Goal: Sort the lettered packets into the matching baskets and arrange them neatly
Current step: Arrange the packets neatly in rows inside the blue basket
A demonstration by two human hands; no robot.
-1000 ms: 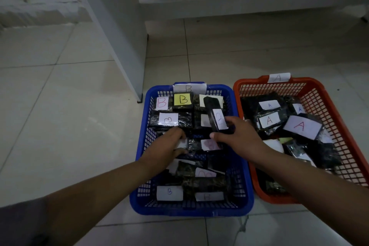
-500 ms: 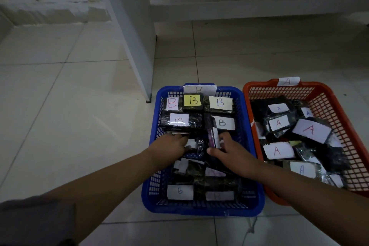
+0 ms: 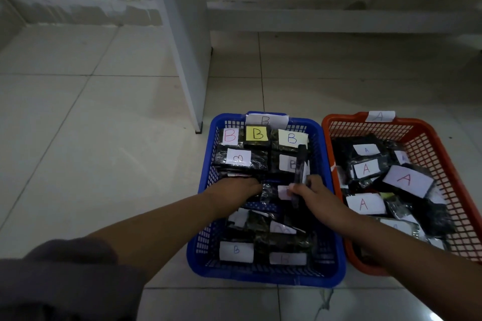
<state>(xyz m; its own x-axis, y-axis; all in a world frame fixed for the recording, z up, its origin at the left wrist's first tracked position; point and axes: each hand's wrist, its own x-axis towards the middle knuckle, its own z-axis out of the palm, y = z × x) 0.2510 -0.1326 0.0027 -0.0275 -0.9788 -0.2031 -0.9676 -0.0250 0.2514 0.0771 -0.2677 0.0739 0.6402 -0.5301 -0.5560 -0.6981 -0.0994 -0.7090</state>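
step in hand: i judge i'm tidying the b row, setting one packet upright among the others in the blue basket (image 3: 323,143).
right hand (image 3: 317,197): fingers curled round the upright packet (image 3: 300,167), gripping its lower end.
left hand (image 3: 234,189): lying on the packets mid-basket, fingers hidden under it, so i cannot tell whether it grips or just presses (likely steadying the stack).
packet location: middle right of the blue basket, just in front of the back-row b packet (image 3: 292,138).
packet axis: long axis runs away from me and upward, standing on edge, thin side facing the camera, label turned right and barely readable.
doing it well: i'd lay it flat with the letter up, square to its neighbours, while my left hand holds the stack from sliding.
orange basket (image 3: 427,135): beside, a packets lying loosely.
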